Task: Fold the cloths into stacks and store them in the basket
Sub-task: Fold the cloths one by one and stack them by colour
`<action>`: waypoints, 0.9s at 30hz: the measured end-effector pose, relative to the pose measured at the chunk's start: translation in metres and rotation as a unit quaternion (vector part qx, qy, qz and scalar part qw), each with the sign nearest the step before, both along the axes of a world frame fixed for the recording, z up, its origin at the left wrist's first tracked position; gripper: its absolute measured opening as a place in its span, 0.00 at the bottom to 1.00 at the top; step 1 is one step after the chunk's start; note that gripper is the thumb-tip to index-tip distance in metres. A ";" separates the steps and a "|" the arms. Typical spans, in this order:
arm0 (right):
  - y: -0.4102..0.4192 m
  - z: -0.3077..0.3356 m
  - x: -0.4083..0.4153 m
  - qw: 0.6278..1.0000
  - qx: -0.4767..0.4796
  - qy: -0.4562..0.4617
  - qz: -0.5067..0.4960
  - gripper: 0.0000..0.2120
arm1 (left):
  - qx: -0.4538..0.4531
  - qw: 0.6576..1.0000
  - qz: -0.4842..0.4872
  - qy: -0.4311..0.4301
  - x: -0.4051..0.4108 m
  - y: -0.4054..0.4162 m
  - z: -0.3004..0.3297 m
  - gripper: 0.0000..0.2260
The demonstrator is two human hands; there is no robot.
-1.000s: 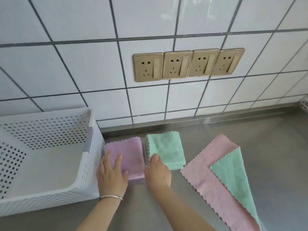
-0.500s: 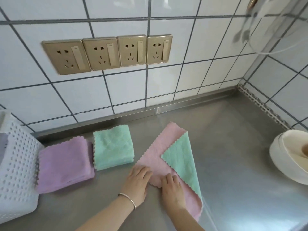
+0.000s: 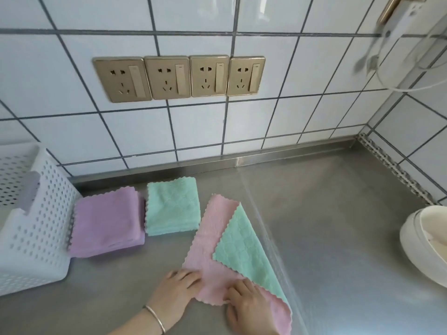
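Observation:
An unfolded pink cloth (image 3: 212,240) lies flat on the steel counter, with an unfolded green cloth (image 3: 244,250) overlapping its right part. My left hand (image 3: 177,290) rests at the pink cloth's near-left edge, fingertips touching it. My right hand (image 3: 249,308) lies on the cloth's near corner, fingers pressing it. Whether either hand pinches the cloth is unclear. A folded purple stack (image 3: 106,223) and a folded green stack (image 3: 171,209) sit side by side further left. The white perforated basket (image 3: 36,228) stands at the far left, touching the purple stack.
A white bowl-like vessel (image 3: 416,243) sits at the right edge of the counter. The tiled wall with a row of gold sockets (image 3: 179,77) runs along the back, and a second tiled wall closes the right side.
Both hands left the purple and green stacks and moved right onto the pink cloth. The view swung right, then back left a little.

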State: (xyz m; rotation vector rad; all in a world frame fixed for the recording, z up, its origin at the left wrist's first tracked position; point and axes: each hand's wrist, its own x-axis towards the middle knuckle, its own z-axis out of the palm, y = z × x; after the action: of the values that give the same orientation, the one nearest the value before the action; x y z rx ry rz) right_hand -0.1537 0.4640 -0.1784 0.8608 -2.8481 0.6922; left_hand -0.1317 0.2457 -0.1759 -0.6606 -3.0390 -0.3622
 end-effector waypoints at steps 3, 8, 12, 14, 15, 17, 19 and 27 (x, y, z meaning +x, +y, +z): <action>-0.026 -0.004 0.033 0.998 0.021 -0.021 0.058 0.04 | -0.022 0.999 0.027 -0.007 0.047 -0.029 -0.006 0.15; -0.060 0.006 0.079 0.981 0.081 -0.015 0.176 0.06 | 0.040 0.979 0.151 -0.129 0.127 -0.061 -0.005 0.18; -0.083 0.004 0.103 0.967 0.075 -0.034 0.242 0.06 | -0.042 0.984 0.137 -0.104 0.198 -0.081 -0.037 0.18; -0.098 0.004 0.114 0.955 0.094 -0.037 0.277 0.09 | 0.037 0.936 0.178 -0.302 0.232 -0.089 -0.050 0.21; -0.104 0.005 0.119 0.952 0.110 -0.039 0.285 0.11 | 0.002 0.937 0.191 -0.292 0.242 -0.100 -0.055 0.23; -0.118 0.012 0.131 0.948 0.134 -0.039 0.286 0.14 | 0.017 0.926 0.255 -0.276 0.254 -0.099 -0.030 0.22; -0.126 0.015 0.141 0.949 0.148 -0.050 0.274 0.14 | 0.125 0.906 0.267 -0.305 0.250 -0.083 0.022 0.23; -0.153 0.022 0.137 0.967 0.199 -0.031 0.157 0.12 | 0.021 0.956 0.262 -0.133 0.209 -0.100 0.032 0.25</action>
State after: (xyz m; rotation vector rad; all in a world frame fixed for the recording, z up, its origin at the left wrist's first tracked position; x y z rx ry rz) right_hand -0.0167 0.3111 -0.1560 1.3901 -2.9873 0.1616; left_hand 0.0769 0.1453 -0.1440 0.2263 -3.2704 -0.5253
